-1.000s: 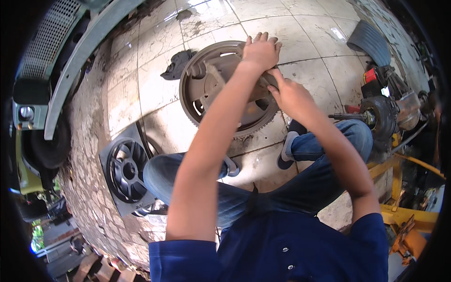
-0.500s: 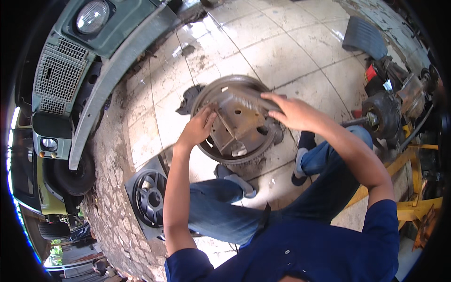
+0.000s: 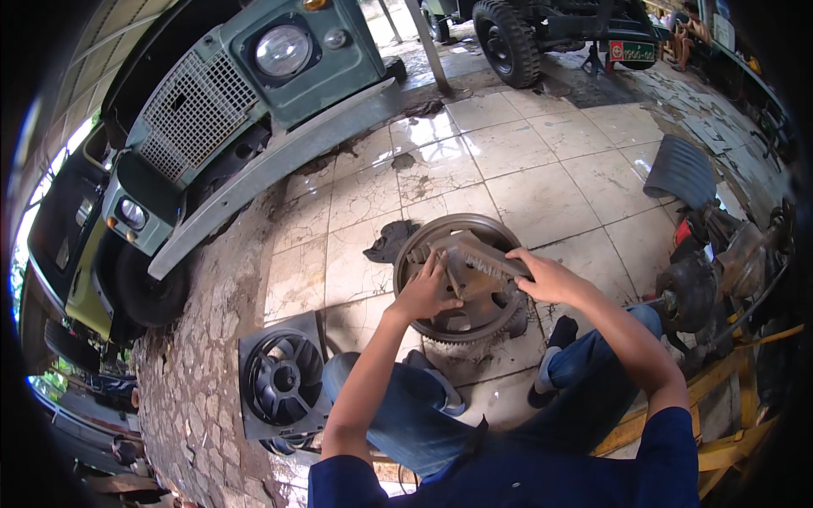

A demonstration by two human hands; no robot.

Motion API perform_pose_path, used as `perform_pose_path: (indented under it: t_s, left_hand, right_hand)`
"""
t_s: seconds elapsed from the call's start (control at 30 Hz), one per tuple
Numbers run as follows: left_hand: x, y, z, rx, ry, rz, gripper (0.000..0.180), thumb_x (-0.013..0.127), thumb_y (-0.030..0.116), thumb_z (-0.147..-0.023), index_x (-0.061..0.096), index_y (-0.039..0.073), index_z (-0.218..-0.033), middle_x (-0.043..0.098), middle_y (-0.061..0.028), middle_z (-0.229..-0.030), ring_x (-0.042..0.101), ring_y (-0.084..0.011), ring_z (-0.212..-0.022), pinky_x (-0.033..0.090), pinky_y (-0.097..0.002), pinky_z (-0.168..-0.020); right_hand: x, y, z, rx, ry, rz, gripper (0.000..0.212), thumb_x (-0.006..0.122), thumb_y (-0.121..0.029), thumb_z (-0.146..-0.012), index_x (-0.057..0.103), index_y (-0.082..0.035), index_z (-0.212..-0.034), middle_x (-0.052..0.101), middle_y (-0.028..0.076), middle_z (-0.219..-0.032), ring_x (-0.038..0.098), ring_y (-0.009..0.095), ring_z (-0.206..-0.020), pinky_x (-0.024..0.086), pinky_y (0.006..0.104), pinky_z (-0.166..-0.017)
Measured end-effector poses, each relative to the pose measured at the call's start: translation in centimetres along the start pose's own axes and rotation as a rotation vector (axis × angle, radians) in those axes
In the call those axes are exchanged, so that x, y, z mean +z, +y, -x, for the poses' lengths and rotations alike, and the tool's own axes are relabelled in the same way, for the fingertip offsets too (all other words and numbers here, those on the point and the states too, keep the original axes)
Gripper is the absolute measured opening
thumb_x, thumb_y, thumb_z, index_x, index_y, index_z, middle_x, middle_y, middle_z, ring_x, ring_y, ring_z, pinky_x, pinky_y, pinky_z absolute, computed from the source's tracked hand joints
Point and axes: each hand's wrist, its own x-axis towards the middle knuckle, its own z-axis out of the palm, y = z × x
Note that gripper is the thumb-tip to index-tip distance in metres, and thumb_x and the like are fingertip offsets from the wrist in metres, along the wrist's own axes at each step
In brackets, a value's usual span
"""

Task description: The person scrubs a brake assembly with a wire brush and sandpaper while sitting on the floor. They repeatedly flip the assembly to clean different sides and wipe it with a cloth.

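Note:
A round metal flywheel (image 3: 412,315) with a toothed rim lies flat on the floor before my feet. Over it, my right hand (image 3: 550,278) grips one end of a wooden block wire brush (image 3: 487,254), bristles facing down and left. My left hand (image 3: 423,292) rests on a rusty angular metal plate (image 3: 464,284) within the rim, thumb and fingers spread around its near-left part. The bristles are close to the plate; whether they touch it I cannot tell. Just left of the flywheel lies a dark crumpled rag (image 3: 391,241).
At the left stands a green vehicle with a grey bumper (image 3: 279,173). A black fan in a square frame (image 3: 284,372) lies beside my left knee. Greasy mechanical parts (image 3: 703,279) and a yellow frame (image 3: 720,381) stand at the right. A curved dark sheet (image 3: 680,172) lies farther off.
The view has tilted up, bringing more of the vehicles into sight. My left hand has shifted right over the flywheel, and the brush has come slightly nearer me.

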Motion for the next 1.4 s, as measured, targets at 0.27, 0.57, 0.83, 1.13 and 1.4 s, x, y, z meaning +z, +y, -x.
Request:
perform_pose_path:
  t_s: [0.27, 0.57, 0.83, 1.13, 1.4]
  left_hand:
    - [4.6, 3.2, 1.7, -0.064, 0.241, 0.337, 0.106, 0.073, 0.051, -0.086, 0.012, 0.007, -0.16, 0.037, -0.0245, -0.155, 0.041, -0.0424, -0.14, 0.038, -0.0514, -0.111]
    - [8.0, 6.7, 0.9, -0.239, 0.689, 0.282, 0.064, 0.068, 0.046, -0.091, 0.054, -0.007, -0.125, 0.063, -0.0278, -0.121, 0.061, -0.0473, -0.109, 0.047, -0.049, -0.096]
    - [7.5, 7.4, 1.1, -0.311, 0.746, 0.266, 0.049, 0.06, 0.04, -0.098, 0.058, -0.002, -0.124, 0.066, -0.0266, -0.115, 0.065, -0.0454, -0.101, 0.052, -0.0505, -0.085]
    - [8.2, 5.7, 2.9, -0.245, 0.699, 0.353, 0.045, 0.06, 0.035, -0.1, 0.059, -0.003, -0.124, 0.064, -0.0283, -0.119, 0.063, -0.0448, -0.109, 0.05, -0.0475, -0.092]
    - [8.2, 5.2, 1.6, -0.121, 0.789, 0.207, 0.038, 0.061, 0.029, -0.098, 0.058, -0.005, -0.112, 0.063, -0.0299, -0.107, 0.062, -0.0491, -0.097, 0.05, -0.052, -0.084]
  right_hand:
    - [-0.8, -1.9, -0.1, 0.267, 0.078, 0.299, 0.048, 0.053, -0.029, -0.102, 0.042, -0.014, -0.146, 0.071, 0.027, -0.092, 0.069, 0.045, -0.088, 0.056, 0.0549, -0.079]
    - [1.9, -2.8, -2.8, 0.205, 0.216, 0.188, 0.048, 0.054, -0.03, -0.101, 0.045, -0.021, -0.147, 0.07, 0.027, -0.1, 0.067, 0.045, -0.098, 0.054, 0.0543, -0.088]
    - [1.0, -3.3, -4.0, 0.246, 0.198, 0.22, 0.048, 0.051, -0.03, -0.101, 0.047, -0.017, -0.147, 0.07, 0.026, -0.112, 0.068, 0.042, -0.104, 0.053, 0.0522, -0.095]
    - [0.8, -3.6, -1.7, 0.197, 0.177, 0.109, 0.048, 0.052, -0.033, -0.101, 0.049, -0.02, -0.147, 0.068, 0.025, -0.117, 0.064, 0.045, -0.109, 0.051, 0.0512, -0.097]
    - [2.3, -3.5, -4.1, 0.208, 0.184, 0.326, 0.05, 0.053, -0.034, -0.101, 0.046, -0.022, -0.149, 0.072, 0.023, -0.104, 0.07, 0.041, -0.096, 0.057, 0.0484, -0.088]
